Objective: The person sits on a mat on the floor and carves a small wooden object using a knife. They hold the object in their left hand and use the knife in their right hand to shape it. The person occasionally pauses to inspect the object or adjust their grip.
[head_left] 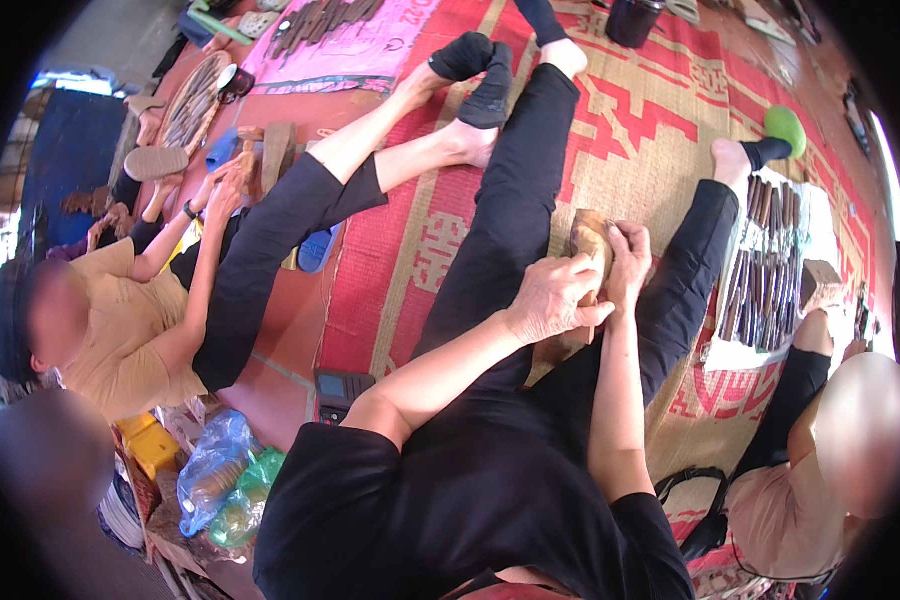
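A woodcarving workshop: rows of chisels (pixel 765 265) on a woven floor mat (pixel 650 130).

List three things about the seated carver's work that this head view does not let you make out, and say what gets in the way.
- Lower part of the wooden piece: covered by the left hand and right hand.
- Any tool in the right hand's grip: too small, hidden by fingers.
- Tips of the carving tools laid on the white cloth: too small and blurred to tell apart.
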{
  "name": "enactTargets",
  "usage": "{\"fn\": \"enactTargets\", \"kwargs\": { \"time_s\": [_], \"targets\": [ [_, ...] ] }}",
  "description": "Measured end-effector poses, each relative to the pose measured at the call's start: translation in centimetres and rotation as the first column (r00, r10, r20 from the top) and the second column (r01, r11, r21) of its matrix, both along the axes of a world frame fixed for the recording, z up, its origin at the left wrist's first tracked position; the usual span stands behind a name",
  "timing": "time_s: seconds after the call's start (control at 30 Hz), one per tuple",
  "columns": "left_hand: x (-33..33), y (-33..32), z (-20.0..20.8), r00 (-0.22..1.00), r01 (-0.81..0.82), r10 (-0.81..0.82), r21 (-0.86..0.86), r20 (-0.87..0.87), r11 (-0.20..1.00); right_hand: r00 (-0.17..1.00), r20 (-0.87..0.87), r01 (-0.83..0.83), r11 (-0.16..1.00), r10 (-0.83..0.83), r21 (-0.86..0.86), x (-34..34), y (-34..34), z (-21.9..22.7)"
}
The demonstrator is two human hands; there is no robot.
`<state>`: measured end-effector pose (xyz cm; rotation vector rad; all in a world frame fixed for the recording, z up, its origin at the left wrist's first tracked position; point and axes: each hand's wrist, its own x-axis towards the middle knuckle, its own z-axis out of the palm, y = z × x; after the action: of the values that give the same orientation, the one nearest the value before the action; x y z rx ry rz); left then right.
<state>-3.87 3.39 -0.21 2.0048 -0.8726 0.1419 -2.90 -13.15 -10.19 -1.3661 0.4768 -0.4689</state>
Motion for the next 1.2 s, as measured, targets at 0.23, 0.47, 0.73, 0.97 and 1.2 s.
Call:
{"fn": "enactTargets", "kwargs": {
  "time_s": [0.23,0.47,0.73,0.97,1.2],
  "targets": [
    [-0.7,0.2,-0.3,0.999,-0.045,0.044,-0.020,-0.022,0.999,0.910,-0.347,0.026,0.868,-0.226,-0.495,2.1,-4.0,-3.4],
    [-0.1,0.0,-0.2,0.997,-0.074,0.074,-0.009,-0.012,0.997,0.976,-0.207,0.013,0.960,-0.073,-0.279,0.5,0.1,-0.5],
    [0.4,0.2,0.2,0.995,-0.077,0.078,0.016,-0.060,0.997,0.994,-0.111,0.012,0.998,-0.006,0.056,-3.5,0.4,-1.3],
    [0.0,0.3,0.0,0.998,-0.062,0.064,0.052,-0.027,0.997,0.986,-0.030,0.165,0.985,-0.167,-0.047,-4.6,4.2,-0.3],
    [0.2,0.4,-0.4,0.996,-0.058,0.060,0.017,-0.073,0.998,0.978,-0.152,0.105,0.970,-0.141,-0.221,-6.4,3.8,0.2]
  ]
}}
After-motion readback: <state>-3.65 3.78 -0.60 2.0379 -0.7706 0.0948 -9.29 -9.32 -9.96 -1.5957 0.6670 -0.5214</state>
